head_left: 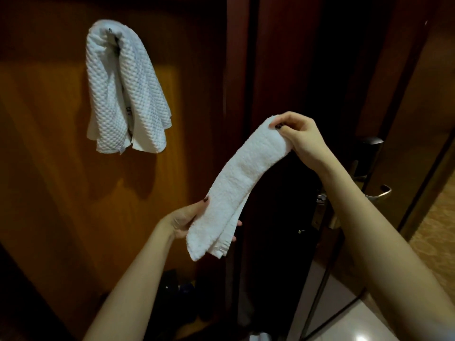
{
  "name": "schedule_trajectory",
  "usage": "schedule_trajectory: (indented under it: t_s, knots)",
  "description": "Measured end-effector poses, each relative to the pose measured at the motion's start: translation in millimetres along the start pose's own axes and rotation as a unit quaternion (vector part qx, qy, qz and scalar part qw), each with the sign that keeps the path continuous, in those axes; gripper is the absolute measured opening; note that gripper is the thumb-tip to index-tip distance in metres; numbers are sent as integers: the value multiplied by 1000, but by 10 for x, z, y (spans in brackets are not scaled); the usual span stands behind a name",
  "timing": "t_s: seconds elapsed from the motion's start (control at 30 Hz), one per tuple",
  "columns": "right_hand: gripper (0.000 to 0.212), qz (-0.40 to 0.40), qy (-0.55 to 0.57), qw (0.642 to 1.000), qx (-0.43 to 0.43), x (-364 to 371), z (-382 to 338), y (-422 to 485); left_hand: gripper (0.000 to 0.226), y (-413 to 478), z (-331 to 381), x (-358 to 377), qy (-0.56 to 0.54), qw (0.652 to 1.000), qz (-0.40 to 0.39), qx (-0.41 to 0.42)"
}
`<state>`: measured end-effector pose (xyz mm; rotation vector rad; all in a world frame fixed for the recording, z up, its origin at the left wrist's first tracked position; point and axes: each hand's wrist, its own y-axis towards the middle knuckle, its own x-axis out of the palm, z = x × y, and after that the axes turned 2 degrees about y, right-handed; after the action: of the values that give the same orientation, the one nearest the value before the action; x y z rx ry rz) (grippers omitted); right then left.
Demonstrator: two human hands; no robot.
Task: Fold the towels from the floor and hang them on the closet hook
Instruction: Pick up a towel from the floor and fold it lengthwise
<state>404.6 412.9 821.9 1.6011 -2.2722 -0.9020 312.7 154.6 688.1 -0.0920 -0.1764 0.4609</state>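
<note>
Two hands (182, 220) (300, 136); held towel (236, 183); hung towel (123, 94); hook (110, 30)

We find no readable text; a dark mark (128, 111) on the far-left hanging waffle towel (108, 94) is too blurred to read.

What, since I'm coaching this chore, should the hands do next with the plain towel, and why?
Probably raise the plain towel up-left to the hook and drape it over. It already looks folded into a strip, the right hand pinching its top, the left hand holding its bottom; the waffle towel hangs there already.
</note>
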Motion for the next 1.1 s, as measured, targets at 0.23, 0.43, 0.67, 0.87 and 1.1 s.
schedule_trajectory:
  t_s: [0.23, 0.43, 0.67, 0.87, 1.1]
  knots:
    - [31, 5, 31, 999, 19, 39, 134, 206, 72, 170, 31, -105, -11, 998, 3, 58]
    - [31, 6, 44, 998, 35, -86, 210, 304, 44, 145, 65, -123, 4, 994, 63, 90]
    - [30, 14, 44, 998, 39, -170, 296, 324, 45, 120, 47, -242, -6, 994, 71, 79]
    - [31, 33, 32, 998, 45, -219, 405, 309, 39, 138, 101, -254, 67, 984, 120, 112]
    - [31, 54, 12, 997, 45, -295, 561, 247, 38, 157, 103, -273, 202, 947, 186, 168]
